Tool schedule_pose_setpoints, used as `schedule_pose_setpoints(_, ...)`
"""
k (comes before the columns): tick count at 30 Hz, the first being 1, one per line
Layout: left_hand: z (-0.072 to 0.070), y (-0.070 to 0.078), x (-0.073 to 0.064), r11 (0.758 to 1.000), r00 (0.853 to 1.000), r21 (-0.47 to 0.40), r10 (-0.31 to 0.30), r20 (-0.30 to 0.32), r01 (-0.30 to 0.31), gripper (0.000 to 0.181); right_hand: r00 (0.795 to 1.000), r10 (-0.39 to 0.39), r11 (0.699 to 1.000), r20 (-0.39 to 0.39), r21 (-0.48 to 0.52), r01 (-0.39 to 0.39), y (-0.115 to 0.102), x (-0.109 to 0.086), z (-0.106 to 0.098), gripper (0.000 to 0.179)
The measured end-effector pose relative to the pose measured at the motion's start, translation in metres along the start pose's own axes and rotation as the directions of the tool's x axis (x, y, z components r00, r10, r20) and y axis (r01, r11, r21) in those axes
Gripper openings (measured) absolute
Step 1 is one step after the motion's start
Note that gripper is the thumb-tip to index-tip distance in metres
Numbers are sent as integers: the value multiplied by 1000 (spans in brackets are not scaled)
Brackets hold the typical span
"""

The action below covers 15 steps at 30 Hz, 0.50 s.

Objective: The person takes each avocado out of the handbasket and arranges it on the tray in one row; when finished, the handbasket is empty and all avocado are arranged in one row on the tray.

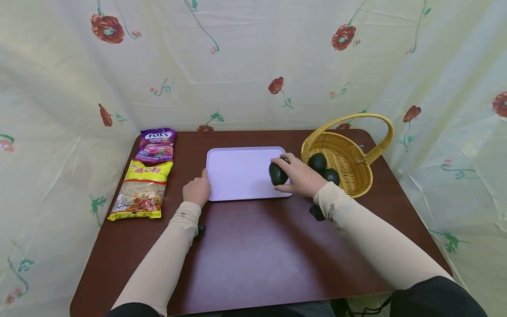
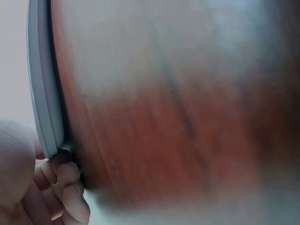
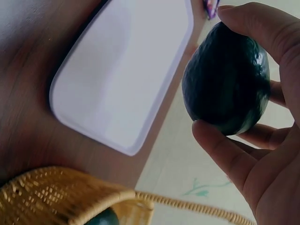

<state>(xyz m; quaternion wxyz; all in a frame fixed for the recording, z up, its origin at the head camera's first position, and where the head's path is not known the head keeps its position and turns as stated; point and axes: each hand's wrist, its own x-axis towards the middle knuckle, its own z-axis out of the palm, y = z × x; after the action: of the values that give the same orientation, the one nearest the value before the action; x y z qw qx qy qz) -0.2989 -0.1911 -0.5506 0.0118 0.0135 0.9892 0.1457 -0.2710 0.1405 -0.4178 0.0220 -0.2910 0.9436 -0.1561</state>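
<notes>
My right hand (image 1: 302, 177) grips a dark green avocado (image 1: 278, 174) between thumb and fingers at the right end of a pale lilac tray (image 1: 245, 174). In the right wrist view the avocado (image 3: 225, 79) appears apart from the tray (image 3: 117, 70). At the tray's left edge, my left hand (image 1: 197, 190) pinches the rim. The left wrist view shows curled fingers (image 2: 70, 192) at the tray's corner (image 2: 44, 84). Two more avocados (image 1: 317, 162) show in the wicker basket (image 1: 358, 176), just right of my right hand. My right hand and sleeve hide part of the basket's near side.
On the table's left side lie a purple snack bag (image 1: 155, 146) and, nearer, a yellow-edged pasta bag (image 1: 140, 190). The basket's tall handle (image 1: 372, 115) arches up at the back right. A flowered curtain (image 1: 245, 66) hangs behind the brown table (image 1: 253, 251).
</notes>
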Motion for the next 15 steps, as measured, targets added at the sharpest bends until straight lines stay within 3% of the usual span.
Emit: schedule_pose_setpoints(15,1,-2,2,1000,1000,-9,5,0,-5,41,994,89,996,-65,32,-87,23,-38,-20,78)
